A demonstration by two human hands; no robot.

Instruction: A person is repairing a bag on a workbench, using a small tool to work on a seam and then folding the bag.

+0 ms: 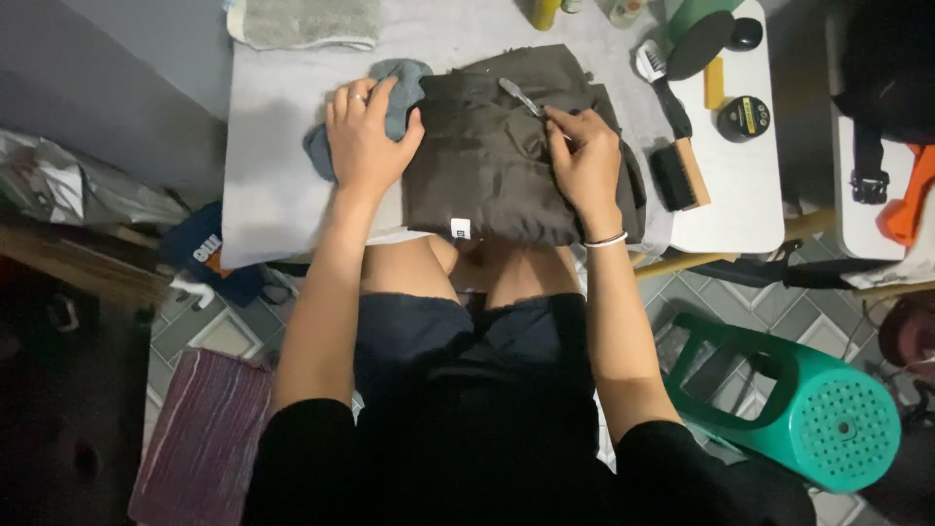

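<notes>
A folded dark olive-brown garment (506,166) lies on the pale grey desk (273,146), near the edge closest to the person, with a small white tag at its front hem. The left hand (368,136) rests flat, fingers spread and released, on a blue-grey cloth (401,83) that sticks out from under the garment's left side; the palm also presses the garment's left border. The right hand (587,161) lies on the right half of the garment, its grip pinched around a slim metal tool (521,97) whose silvery end points up and to the left across the fabric. A white band circles the right wrist.

To the right, on a white surface, sit a wooden-backed brush (682,175) with black bristles, a smaller brush with a black handle (662,88), a yellow bar (714,83) and a round black tin (745,117). A grey folded towel (304,21) lies at the desk's far edge. A green plastic stool (789,399) lies tipped on the tiled floor at the right
</notes>
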